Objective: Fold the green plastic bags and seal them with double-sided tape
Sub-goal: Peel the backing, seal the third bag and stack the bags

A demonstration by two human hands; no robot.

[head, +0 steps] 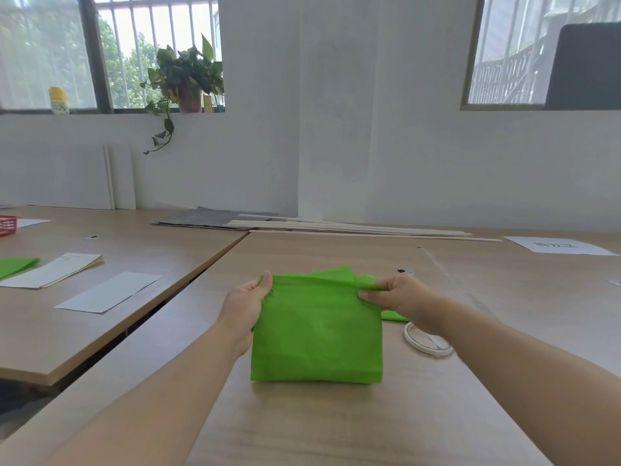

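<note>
Just below the right grip (400, 297), close by its wrist: a white tape ring (426, 339) flat on the worktop (336, 425), its right side hidden by the forearm. Behind both grips, other bags (336, 274) lying flat, peeking out above and to the right of the held one. Just beyond the right grip, a small round cap (405, 271); farther off to its right, a written sheet (557, 245). Well beyond both grips, along the wall, thin wooden strips (353, 227) and a grey sheet (201, 218).

Well left of the left grip (247, 304), on a second worktop (134, 243): a white sheet (111, 292), a pad (53, 270) and a green sheet (16, 266) cut by the frame edge. Farther still, a red basket (7, 225), also cut off, contents not visible. Up on the sill (134, 111), a potted plant (188, 75) and a yellow bottle (58, 99).

Between the grips, the bag (317, 331): folded, held up by its top edge, bottom fold touching the worktop. Left grip pinching the top left corner, thumb at the edge. Right grip pinching the top right corner, fingers curled on the edge.
</note>
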